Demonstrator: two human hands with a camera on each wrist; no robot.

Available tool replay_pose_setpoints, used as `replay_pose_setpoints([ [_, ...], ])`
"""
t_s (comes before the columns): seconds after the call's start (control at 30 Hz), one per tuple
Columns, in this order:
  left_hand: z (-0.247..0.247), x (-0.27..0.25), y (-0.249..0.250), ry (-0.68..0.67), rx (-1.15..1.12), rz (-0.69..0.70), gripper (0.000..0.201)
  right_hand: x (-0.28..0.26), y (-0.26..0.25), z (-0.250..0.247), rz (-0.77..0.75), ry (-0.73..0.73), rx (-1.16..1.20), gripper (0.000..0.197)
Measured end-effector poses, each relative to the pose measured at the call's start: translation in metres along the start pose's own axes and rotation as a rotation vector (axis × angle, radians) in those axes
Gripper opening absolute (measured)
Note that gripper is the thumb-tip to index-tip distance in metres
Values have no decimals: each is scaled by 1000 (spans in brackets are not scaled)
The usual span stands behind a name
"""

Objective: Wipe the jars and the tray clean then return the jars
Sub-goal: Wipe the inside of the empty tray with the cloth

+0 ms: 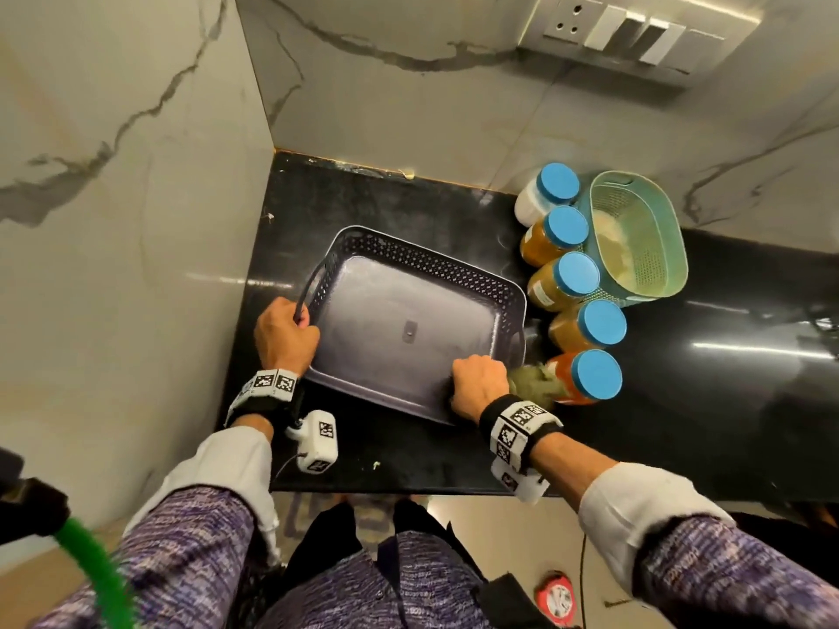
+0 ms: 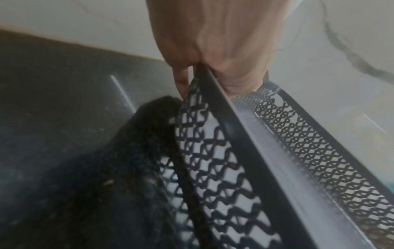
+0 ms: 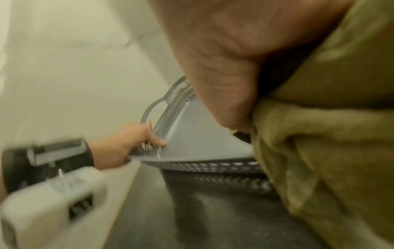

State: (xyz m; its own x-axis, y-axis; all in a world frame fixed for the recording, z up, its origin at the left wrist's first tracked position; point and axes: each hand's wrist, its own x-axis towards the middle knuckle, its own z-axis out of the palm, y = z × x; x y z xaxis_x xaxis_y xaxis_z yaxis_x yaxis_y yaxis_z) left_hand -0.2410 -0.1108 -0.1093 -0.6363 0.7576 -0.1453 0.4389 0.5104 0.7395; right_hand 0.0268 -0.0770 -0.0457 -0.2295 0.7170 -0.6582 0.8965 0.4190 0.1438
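A dark grey tray [image 1: 377, 306] with perforated walls lies empty on the black counter. My left hand [image 1: 283, 331] grips its left rim [image 2: 215, 87] near the handle. At the tray's near right corner, my right hand [image 1: 479, 385] clutches an olive-green cloth [image 1: 535, 385] [image 3: 319, 134] against the rim. Several jars with blue lids stand in a row right of the tray: a white one [image 1: 547, 192] at the back, orange-brown ones [image 1: 556, 236] in the middle, a red one [image 1: 585, 379] nearest, beside the cloth.
A light green mesh basket [image 1: 635, 233] stands behind the jars on the right. Marble walls close the counter [image 1: 408, 460] on the left and at the back. A switch panel [image 1: 635, 34] is on the back wall. The counter's front edge runs just below my wrists.
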Motion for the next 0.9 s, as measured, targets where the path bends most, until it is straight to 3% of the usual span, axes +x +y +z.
replay_pose_setpoints([
  [0.17, 3, -4, -5, 48, -39, -13, 12, -10, -18, 6, 182, -55, 388, 35],
  [0.43, 3, -8, -3, 58, -1, -29, 8, 29, -105, -13, 237, -39, 938, 43],
  [0.57, -3, -11, -6, 62, 18, -41, 11, 56, -131, -25, 243, -239, 1550, 30],
  [0.73, -21, 5, -14, 103, 17, -134, 16, 41, -91, -60, 97, -452, 2042, 17],
  [0.87, -33, 22, -4, 91, -30, -155, 5, 4, -31, -73, -21, -370, 2426, 28],
  [0.9, -33, 24, 1, 79, -61, -189, 15, -6, -20, -73, -31, -355, 2467, 33],
])
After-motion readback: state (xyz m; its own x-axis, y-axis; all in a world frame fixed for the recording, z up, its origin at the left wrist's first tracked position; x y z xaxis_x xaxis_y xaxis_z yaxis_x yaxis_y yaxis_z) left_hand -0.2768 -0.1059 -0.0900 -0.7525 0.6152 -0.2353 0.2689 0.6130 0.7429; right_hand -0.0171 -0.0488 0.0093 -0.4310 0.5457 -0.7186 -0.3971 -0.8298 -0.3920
